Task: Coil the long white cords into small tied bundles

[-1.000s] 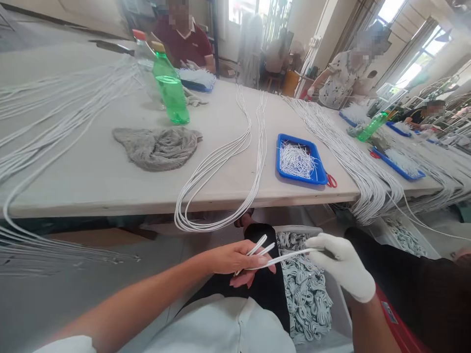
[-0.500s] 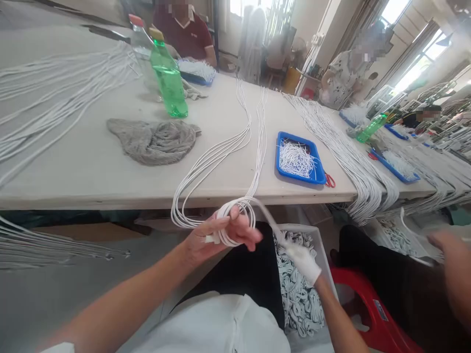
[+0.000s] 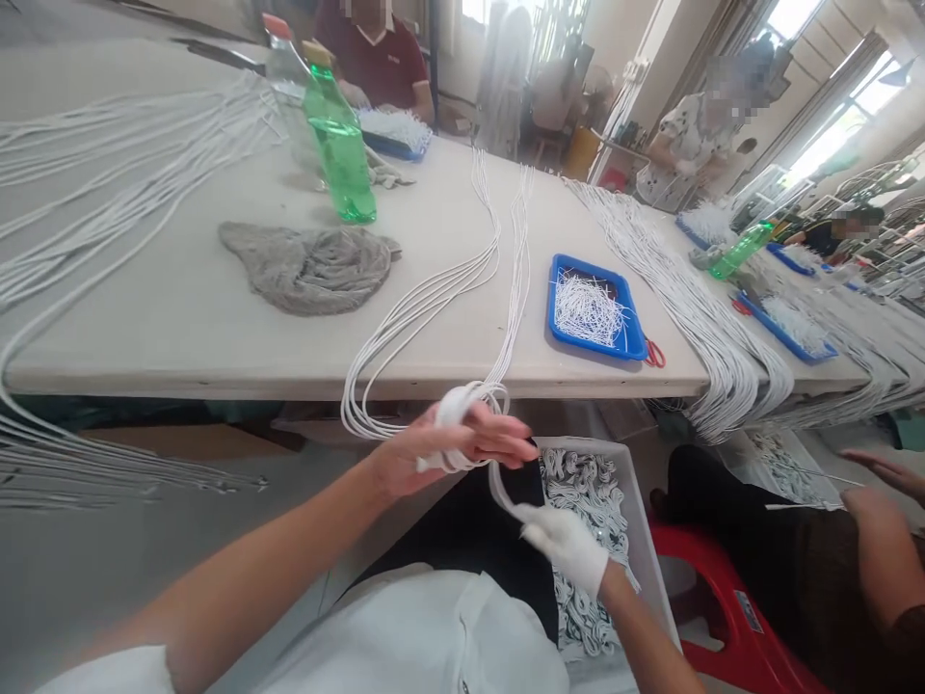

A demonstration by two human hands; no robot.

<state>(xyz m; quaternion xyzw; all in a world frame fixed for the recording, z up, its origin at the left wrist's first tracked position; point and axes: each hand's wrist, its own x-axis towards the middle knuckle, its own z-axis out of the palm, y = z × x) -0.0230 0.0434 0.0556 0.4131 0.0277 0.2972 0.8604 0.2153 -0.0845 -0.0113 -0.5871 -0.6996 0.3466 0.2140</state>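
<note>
My bare left hand (image 3: 434, 445) is at the table's front edge, with a coil of white cord (image 3: 454, 407) looped round it and its fingers partly stretched out. Below and to the right, my right hand (image 3: 570, 547), in a white glove, pinches a length of the same cord that runs down from the coil. More white cords (image 3: 513, 318) lead from the coil back across the table. Some cords (image 3: 390, 328) hang in a loop over the edge by my left wrist. The inside of the left grip is partly hidden.
On the white table (image 3: 289, 357) are a grey cloth (image 3: 310, 270), a green bottle (image 3: 339, 145), and a blue tray (image 3: 636, 328) of short white pieces beside red scissors (image 3: 654, 354). A bin (image 3: 628, 472) of bundled cords stands below. Co-workers sit right and opposite.
My right hand has moved slightly left and down, and the cord from it now drops below the coil instead of arching over it. My left hand has turned slightly, with its fingers straighter.
</note>
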